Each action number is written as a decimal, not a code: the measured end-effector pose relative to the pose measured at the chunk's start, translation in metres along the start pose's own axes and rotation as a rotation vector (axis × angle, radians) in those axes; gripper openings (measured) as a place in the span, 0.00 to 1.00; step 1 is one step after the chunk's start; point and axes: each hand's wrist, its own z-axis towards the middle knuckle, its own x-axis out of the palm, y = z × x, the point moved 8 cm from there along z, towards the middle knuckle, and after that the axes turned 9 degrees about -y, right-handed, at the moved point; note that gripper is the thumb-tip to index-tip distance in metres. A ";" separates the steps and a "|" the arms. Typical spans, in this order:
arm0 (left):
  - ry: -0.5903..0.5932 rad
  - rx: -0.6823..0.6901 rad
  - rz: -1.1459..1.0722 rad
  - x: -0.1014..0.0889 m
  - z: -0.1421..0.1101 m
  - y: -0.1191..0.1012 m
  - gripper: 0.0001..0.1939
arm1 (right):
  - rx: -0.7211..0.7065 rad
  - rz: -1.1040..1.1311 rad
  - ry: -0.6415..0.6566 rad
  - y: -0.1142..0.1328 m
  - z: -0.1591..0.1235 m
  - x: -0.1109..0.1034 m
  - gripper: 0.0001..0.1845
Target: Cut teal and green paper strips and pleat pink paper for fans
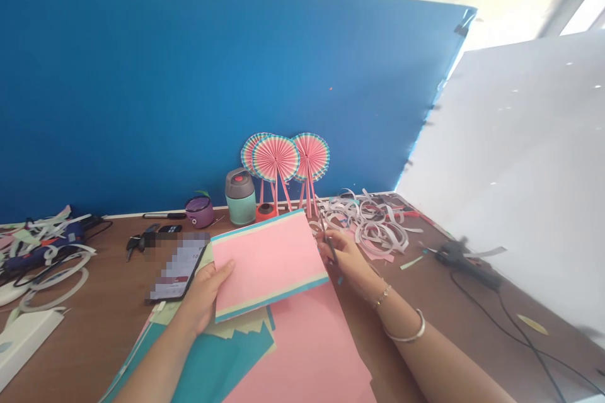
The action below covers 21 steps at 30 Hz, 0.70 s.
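My left hand (208,289) grips the left side of a pink sheet of paper (269,261), thumb on top. Cream and blue bands run along the sheet's upper and lower edges. At its right edge, my right hand (347,258) is closed around dark scissors (333,252), blades pointing away from me. Whether the blades touch the paper I cannot make out. Beneath the sheet lie a larger pink paper (312,340), teal paper (212,359) and a cream piece with a jagged edge.
Pink pleated paper fans (276,158) stand against the blue partition (189,75). Before it sit a teal flask (241,204) and a purple pot (199,211). Curled paper strips (378,227) lie at right, near a glue gun (466,261) with a cable. A phone (177,271) is at left.
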 end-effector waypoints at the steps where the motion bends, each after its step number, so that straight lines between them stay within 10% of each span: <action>1: 0.003 0.004 -0.001 0.000 0.000 0.000 0.21 | -0.016 0.006 0.026 0.002 -0.002 0.004 0.16; 21: 0.070 -0.010 -0.005 0.006 0.000 0.006 0.21 | -0.077 -0.001 0.197 0.005 -0.010 0.018 0.18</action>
